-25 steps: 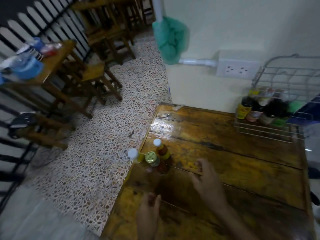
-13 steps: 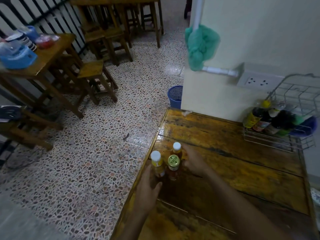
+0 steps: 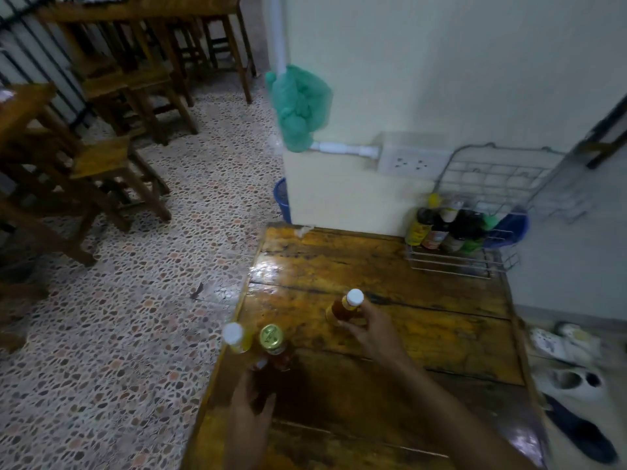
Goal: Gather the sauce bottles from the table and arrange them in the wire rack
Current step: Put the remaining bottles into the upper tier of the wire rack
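My right hand [image 3: 368, 329] grips an orange-red sauce bottle with a white cap [image 3: 343, 307] and holds it tilted above the wooden table [image 3: 424, 300]. A dark red bottle with a gold cap [image 3: 274, 346] and a yellow bottle with a white cap [image 3: 237, 337] stand side by side at the table's left edge. My left hand [image 3: 252, 398] reaches up to the gold-capped bottle and touches its lower part; how the fingers lie is hard to make out. The wire rack [image 3: 458, 262] stands at the table's far right against the wall, with several bottles in it.
A blue bin [image 3: 283, 200] stands on the terrazzo floor beside the wall corner. A green bag [image 3: 300, 108] hangs on a white pipe. Wooden stools and tables fill the left. Shoes [image 3: 570, 378] lie on the floor right of the table.
My right hand has taken the white-capped orange bottle out of the cluster and carried it to the right. My left hand stays at the remaining two bottles.
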